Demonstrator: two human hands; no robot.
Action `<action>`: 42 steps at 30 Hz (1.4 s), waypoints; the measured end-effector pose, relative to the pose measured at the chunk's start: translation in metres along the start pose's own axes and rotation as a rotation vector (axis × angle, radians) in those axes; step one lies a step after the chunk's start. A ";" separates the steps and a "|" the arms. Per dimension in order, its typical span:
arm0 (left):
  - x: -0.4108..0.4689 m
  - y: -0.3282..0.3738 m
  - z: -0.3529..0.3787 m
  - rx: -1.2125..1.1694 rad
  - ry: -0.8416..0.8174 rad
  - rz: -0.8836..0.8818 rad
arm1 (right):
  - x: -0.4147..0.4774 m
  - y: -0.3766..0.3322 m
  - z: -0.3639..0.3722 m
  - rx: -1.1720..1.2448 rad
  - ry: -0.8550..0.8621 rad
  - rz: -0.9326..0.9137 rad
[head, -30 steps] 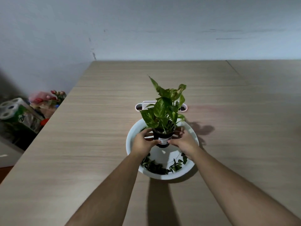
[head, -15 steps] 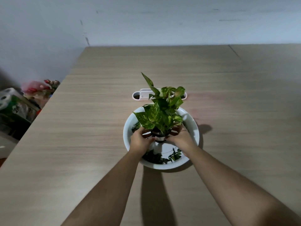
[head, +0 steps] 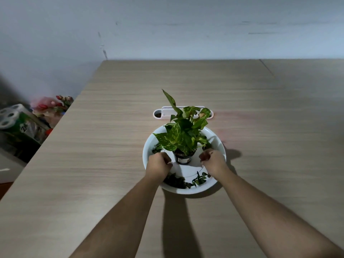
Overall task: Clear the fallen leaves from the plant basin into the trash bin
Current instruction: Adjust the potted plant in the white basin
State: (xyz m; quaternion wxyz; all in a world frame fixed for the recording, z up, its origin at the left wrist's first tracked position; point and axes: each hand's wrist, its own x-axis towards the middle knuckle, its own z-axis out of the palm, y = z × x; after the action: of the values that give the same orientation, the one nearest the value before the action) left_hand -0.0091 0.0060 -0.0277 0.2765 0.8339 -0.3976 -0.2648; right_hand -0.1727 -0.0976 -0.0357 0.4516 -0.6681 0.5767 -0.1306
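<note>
A white round basin (head: 147,146) sits on the wooden table. A small black pot (head: 183,158) with a green variegated plant (head: 183,132) stands upright in its middle. Dark fallen leaves (head: 176,182) lie along the basin's near side, with more fallen leaves at the left (head: 157,147) and near right (head: 200,178). My left hand (head: 159,165) hovers just left of the pot and my right hand (head: 212,161) just right of it. Both are apart from the pot, fingers loosely curled and holding nothing. No trash bin is in view.
A white cable-port insert (head: 163,113) is set into the table (head: 111,164) just behind the basin. Off the table's left edge lie a pack of paper rolls (head: 11,116) and a bunch of red flowers (head: 55,104). A wall runs along the far edge.
Both hands held the pot above the basin, lowered it onto the basin floor, then let go and drew slightly apart to either side.
</note>
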 end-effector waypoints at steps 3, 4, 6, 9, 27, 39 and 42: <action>-0.009 0.004 -0.009 0.296 -0.069 0.088 | -0.008 -0.004 -0.002 -0.187 -0.053 -0.064; -0.012 0.006 -0.010 0.410 -0.112 0.126 | -0.012 -0.006 -0.001 -0.238 -0.061 -0.085; -0.016 0.008 -0.008 0.600 -0.182 0.187 | -0.018 -0.010 -0.001 -0.343 -0.083 -0.127; -0.018 0.010 0.002 0.707 -0.258 0.190 | -0.024 -0.014 0.002 -0.476 -0.220 -0.163; 0.003 -0.013 0.010 0.237 -0.272 0.272 | -0.033 -0.003 0.032 -0.524 -0.130 -0.036; -0.045 0.029 -0.011 0.056 -0.087 0.339 | -0.083 -0.029 -0.026 -0.107 0.180 -0.053; -0.076 0.057 0.006 0.032 -0.119 0.370 | -0.107 -0.008 -0.054 -0.048 0.254 -0.064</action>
State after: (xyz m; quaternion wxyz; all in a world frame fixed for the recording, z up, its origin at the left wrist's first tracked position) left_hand -0.0838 0.0356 0.0237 0.2830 0.7336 -0.5642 -0.2519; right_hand -0.2371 -0.0275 0.0379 0.3545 -0.6748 0.6107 -0.2145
